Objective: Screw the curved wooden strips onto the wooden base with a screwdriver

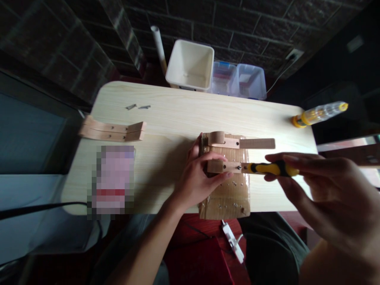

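Observation:
My right hand is closed around the yellow and black handle of a screwdriver. The tool points left, its tip near a screw on the wooden hook strip. With thumb and fingers on either side, my left hand grips that strip against a taped cardboard box. Some of its fingers are hidden behind the box's left edge. Just beyond lies a second wooden hook strip, curled at its left end, with dark holes or screws along it. Small punctures dot the box top.
More curved wooden strips and small metal pieces lie at the table's left. A blurred pink item is nearer me. A clear and yellow bottle-shaped container stands far right. Behind the table are a cream bin and clear tubs.

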Demonstrator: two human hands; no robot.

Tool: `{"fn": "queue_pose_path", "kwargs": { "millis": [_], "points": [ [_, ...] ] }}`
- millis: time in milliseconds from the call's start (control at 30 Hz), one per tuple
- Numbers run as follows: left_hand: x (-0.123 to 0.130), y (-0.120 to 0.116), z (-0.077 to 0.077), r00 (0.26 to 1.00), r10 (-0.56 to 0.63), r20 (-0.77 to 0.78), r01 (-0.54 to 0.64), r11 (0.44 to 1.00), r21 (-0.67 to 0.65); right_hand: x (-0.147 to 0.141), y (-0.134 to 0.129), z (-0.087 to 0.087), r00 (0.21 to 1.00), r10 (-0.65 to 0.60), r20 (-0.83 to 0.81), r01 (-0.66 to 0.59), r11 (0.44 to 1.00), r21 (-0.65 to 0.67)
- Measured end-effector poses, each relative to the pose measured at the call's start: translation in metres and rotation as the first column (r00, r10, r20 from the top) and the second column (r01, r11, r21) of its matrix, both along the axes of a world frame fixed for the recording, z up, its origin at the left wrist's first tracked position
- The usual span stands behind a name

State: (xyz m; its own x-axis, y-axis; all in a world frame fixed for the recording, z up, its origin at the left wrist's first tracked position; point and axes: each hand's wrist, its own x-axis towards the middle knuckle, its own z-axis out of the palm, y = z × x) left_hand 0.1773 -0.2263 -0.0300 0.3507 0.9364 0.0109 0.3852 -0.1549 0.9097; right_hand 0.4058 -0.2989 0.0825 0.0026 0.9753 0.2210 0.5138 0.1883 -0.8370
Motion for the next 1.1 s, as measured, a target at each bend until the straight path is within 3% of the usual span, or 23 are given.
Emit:
{"fn": "queue_pose_path", "kwargs": {
  "millis": [400, 533, 733, 967, 1100],
  "points": [
    [0.0, -0.001, -0.001, 1.0, 0.003, -0.001, -0.003, 1.0, 0.0, -0.005, 0.005, -0.002, 0.999, -0.007, -0.05, 0.01, 0.999, 0.053],
    [-0.001, 0.0, 0.001, 1.0, -0.002, 0.002, 0.002, 1.0, -0.008, -0.002, 0.003, -0.001, 0.998, -0.019, 0.054, 0.017, 0.999, 0.031],
    [0.0, -0.001, 0.0, 1.0, 0.002, 0.0, -0.002, 1.0, 0.002, 0.008, 0.007, -0.008, 0.968, 0.08, 0.239, -0.09, 0.995, 0.03],
    [0.0, -0.001, -0.001, 1.0, 0.003, 0.005, -0.003, 1.0, 0.025, 0.016, 0.015, -0.019, 0.951, 0.018, 0.31, -0.054, 0.993, 0.109],
    [0.0, 0.0, -0.001, 1.0, 0.008, 0.012, -0.008, 1.0, 0.022, 0.013, 0.012, -0.018, 0.959, 0.027, 0.283, -0.054, 0.995, 0.086]
  ]
}}
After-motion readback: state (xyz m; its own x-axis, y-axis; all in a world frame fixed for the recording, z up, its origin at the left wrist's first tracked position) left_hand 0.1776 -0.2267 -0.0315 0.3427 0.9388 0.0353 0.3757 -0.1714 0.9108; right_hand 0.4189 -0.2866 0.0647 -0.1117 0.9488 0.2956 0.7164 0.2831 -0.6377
